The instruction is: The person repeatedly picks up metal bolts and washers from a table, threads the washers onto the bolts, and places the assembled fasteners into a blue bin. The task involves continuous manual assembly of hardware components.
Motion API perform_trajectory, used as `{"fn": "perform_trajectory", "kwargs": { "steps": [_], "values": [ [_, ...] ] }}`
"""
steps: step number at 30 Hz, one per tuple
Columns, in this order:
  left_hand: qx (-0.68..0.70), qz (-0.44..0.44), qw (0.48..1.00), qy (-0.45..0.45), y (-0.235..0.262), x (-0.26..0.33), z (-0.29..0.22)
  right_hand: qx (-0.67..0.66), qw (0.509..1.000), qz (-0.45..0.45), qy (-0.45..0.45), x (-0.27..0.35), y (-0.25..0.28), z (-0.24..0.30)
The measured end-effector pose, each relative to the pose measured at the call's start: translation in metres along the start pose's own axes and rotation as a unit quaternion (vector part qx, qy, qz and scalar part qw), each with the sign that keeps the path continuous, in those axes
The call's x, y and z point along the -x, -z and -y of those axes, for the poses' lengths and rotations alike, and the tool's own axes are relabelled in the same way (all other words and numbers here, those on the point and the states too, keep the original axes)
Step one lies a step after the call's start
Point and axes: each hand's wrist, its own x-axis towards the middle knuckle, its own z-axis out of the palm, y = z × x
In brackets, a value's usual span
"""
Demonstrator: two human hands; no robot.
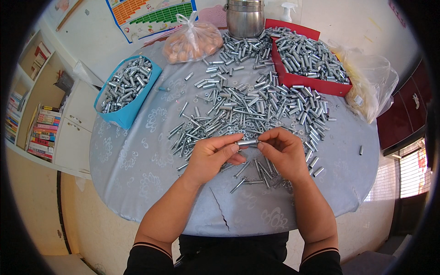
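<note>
A shiny metal expansion anchor bolt with a sleeve (248, 142) lies level between my two hands, above the near side of a heap of metal parts. My left hand (211, 156) pinches its left end with thumb and fingers. At the other end, my right hand (283, 153) is closed on it with thumb and fingertips. Loose bolts (262, 170) lie on the cloth just below and between the hands. Behind them spreads a pile of metal sleeves, bolts, nuts and washers (247, 107). The fingertips partly hide the bolt's ends.
The round table has a grey patterned cloth (123, 183) with a tear near me. A blue box (133, 114) of metal anchors stands left, a red box (316, 85) of them at back right. Behind are a bag of eggs (192, 43), a steel pot (245, 20) and a plastic bag (366, 87).
</note>
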Motion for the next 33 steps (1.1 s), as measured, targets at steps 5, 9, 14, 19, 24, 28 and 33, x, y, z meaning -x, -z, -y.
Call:
{"fn": "perform_trajectory", "kwargs": {
  "steps": [5,9,14,19,24,28,33],
  "values": [
    [0.005,0.006,1.0,0.003,0.002,0.0,-0.002,0.0,1.0,-0.006,-0.012,0.0,-0.001,0.004],
    [0.006,-0.06,0.997,-0.042,0.006,-0.001,-0.001,0.127,0.992,-0.008,0.008,-0.001,-0.002,0.009],
    [0.027,-0.139,0.987,-0.074,0.008,-0.002,-0.003,0.361,0.903,0.11,0.208,-0.001,-0.004,-0.002],
    [0.035,-0.149,0.985,-0.082,0.011,-0.003,0.0,0.418,0.884,0.131,0.165,0.004,-0.012,-0.003],
    [0.02,-0.14,0.987,-0.076,0.01,-0.002,0.001,0.415,0.89,0.14,0.129,0.005,-0.015,-0.001],
    [0.023,-0.133,0.988,-0.078,0.01,-0.002,0.002,0.388,0.901,0.157,0.117,0.003,-0.014,-0.001],
    [0.022,-0.124,0.989,-0.074,0.009,-0.002,0.003,0.36,0.913,0.153,0.112,0.003,-0.012,-0.001]
  ]
}}
